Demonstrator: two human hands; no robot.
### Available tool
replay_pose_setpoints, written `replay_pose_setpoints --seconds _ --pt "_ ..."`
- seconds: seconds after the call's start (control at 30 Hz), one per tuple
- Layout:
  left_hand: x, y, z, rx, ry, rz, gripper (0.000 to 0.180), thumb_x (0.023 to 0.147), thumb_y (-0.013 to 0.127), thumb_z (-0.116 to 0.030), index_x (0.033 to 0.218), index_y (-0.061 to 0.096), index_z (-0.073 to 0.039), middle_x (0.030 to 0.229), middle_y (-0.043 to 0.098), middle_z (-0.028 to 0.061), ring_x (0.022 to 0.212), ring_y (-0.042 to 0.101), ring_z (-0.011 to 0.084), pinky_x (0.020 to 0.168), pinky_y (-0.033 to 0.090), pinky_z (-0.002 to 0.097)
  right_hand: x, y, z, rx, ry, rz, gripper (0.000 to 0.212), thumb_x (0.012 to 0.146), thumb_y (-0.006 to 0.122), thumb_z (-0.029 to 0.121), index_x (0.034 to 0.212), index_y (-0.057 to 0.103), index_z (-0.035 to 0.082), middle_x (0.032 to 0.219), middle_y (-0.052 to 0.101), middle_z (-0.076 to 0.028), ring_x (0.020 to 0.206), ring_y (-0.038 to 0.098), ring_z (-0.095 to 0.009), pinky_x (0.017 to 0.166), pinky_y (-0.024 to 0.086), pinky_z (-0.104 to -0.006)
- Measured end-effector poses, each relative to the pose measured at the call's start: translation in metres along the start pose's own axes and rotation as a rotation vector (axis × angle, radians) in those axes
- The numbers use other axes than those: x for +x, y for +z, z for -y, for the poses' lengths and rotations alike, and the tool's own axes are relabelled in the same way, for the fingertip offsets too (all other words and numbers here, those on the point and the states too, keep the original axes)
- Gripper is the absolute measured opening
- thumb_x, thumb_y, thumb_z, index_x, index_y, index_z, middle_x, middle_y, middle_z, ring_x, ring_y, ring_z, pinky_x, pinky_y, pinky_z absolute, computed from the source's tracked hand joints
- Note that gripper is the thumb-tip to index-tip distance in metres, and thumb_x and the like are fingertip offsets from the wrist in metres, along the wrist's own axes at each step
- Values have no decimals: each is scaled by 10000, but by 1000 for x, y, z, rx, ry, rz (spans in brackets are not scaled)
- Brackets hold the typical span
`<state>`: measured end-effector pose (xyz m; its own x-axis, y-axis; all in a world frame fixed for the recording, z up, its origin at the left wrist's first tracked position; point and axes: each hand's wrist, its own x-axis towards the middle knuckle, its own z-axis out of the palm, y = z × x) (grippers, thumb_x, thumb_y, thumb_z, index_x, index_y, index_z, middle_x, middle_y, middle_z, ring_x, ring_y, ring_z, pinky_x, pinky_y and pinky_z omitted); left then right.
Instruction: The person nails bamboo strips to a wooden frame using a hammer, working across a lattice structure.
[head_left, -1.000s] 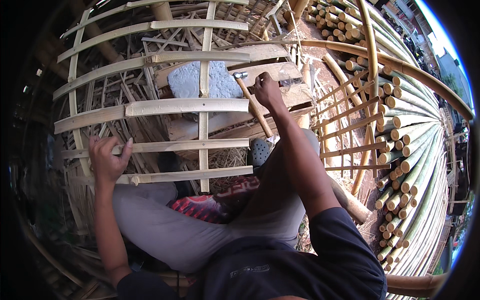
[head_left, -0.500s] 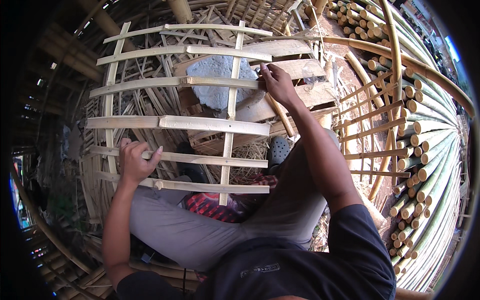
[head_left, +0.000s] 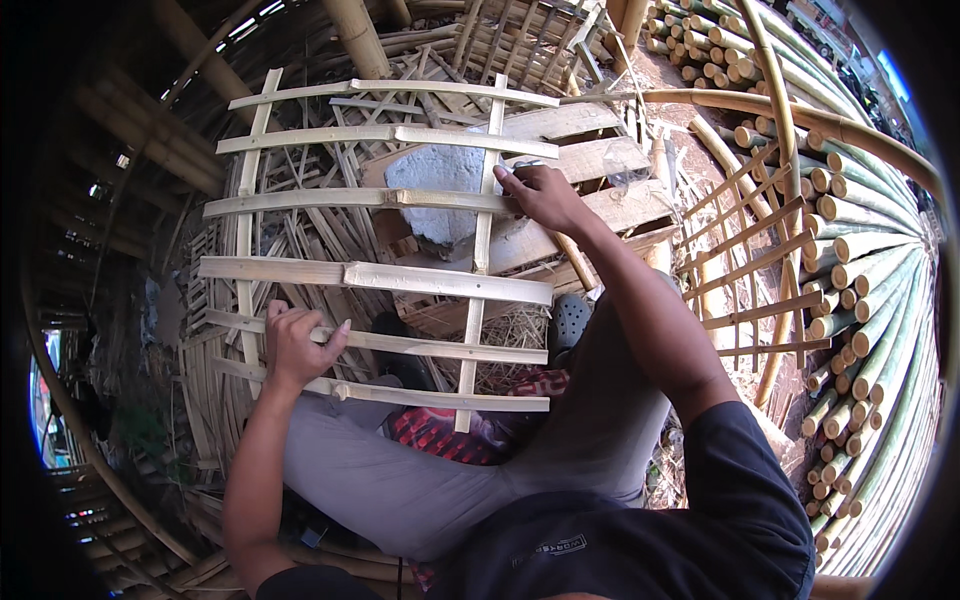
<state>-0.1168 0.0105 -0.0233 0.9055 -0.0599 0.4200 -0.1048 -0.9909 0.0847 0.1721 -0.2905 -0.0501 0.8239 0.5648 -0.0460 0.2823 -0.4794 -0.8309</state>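
A lattice of split-bamboo slats (head_left: 450,280), several crosspieces over two long strips, lies in front of me above my lap. My left hand (head_left: 298,345) is closed round one of the near crosspieces at the left strip, thumb pointing right. At the right end of a middle crosspiece, my right hand (head_left: 545,198) grips the lattice, its thumb against the right strip. Under the lattice near that hand sits a grey stone block (head_left: 440,185) on wooden planks (head_left: 575,165). A round wooden handle (head_left: 575,260) slants below my right hand; its upper end is hidden.
Cut bamboo poles (head_left: 860,250) are stacked along the right side. Another slat lattice (head_left: 750,260) leans beside them. Loose bamboo strips (head_left: 320,235) litter the ground beneath the frame. A bamboo post (head_left: 355,40) stands at the back.
The view has shifted, so everything sits lower and further right. Along the lattice my right hand has slid left, bringing its thumb to the right strip. My left hand keeps its hold.
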Motion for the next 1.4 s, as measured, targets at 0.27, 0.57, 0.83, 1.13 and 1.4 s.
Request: replay_pose_setpoints --seconds 0.27,0.57,0.83,1.13,1.4 --pt "-2 -4 1 45 12 -43 386 742 761 -341 557 550 -76 531 561 103 535 558 295 705 359 403 8 -26 16 44 62 332 844 793 690 680 1208 644 -53 1019 705 -190 894 682 -217 784 528 -320" --pt "2 3 8 4 4 -23 384 741 759 -328 556 539 -73 510 520 106 504 512 313 655 350 406 32 -18 -10 418 58 623 360 928 709 306 1127 604 25 981 730 -96 860 703 -126 771 565 -273" --pt "5 6 12 -28 -37 65 380 737 746 -252 564 473 -54 555 525 123 553 481 346 695 341 415 45 -11 -20 497 94 687 456 884 745 207 1233 541 -5 1066 711 -132 957 714 -166 802 583 -281" --pt "17 22 17 -21 -40 102 409 775 737 -321 548 526 -54 533 544 134 524 502 334 680 337 410 53 -15 -29 508 157 634 360 910 713 157 1182 511 34 1067 698 -97 967 708 -145 745 587 -259" --pt "15 25 22 -56 -93 214 461 866 668 -370 561 553 -43 563 568 182 586 571 376 736 363 417 53 -11 -26 497 164 616 278 893 736 150 1083 556 55 965 705 -67 958 698 -141 745 557 -260"
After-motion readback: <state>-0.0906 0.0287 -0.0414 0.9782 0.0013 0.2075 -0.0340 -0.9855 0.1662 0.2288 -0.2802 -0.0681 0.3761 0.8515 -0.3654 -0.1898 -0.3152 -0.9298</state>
